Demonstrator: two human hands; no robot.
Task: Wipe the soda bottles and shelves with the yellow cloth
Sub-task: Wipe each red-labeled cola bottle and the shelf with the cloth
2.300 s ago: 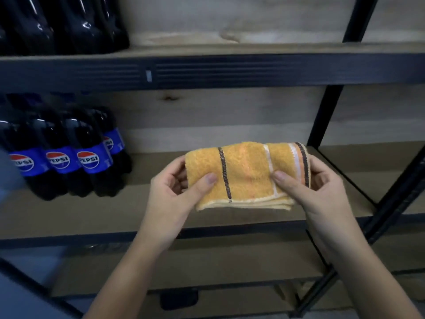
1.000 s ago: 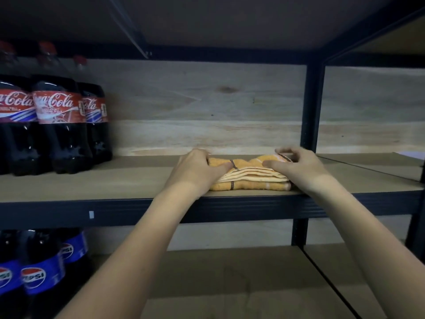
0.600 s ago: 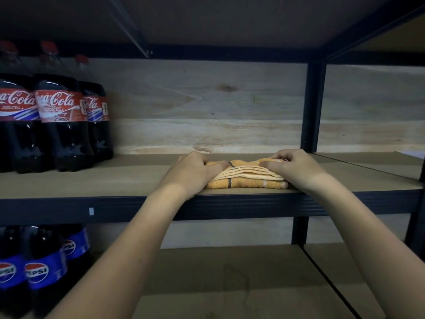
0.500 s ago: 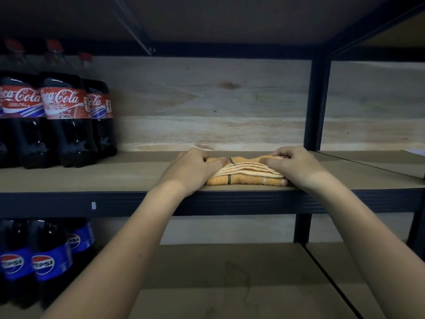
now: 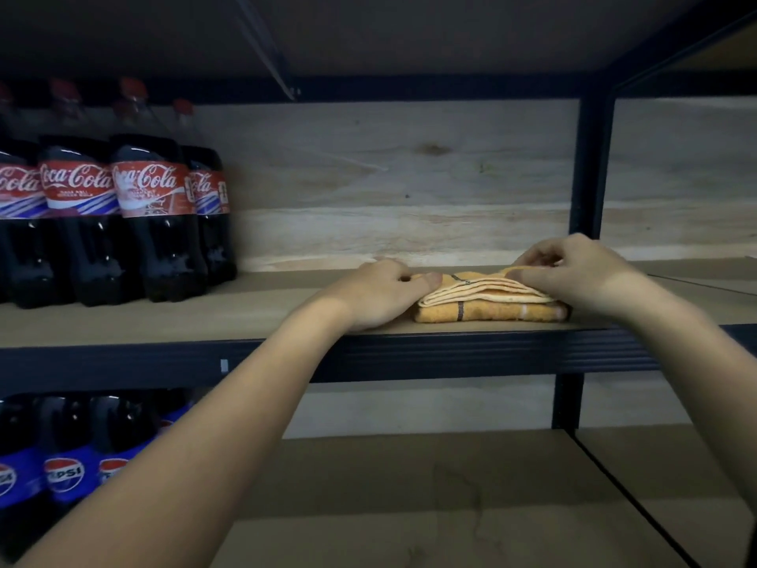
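The yellow cloth is seen folded in layers on the middle shelf, close to its front edge. Its left end is pinned under the left hand, thumb on top; its right end is pinched by the curled fingers of the right hand. The Coca-Cola bottles stand well apart to the left. Risks — the loose upper folds could be dragged apart under a sweep; the bundle could be pushed off the lip; bottles could be toppled if struck sideways.
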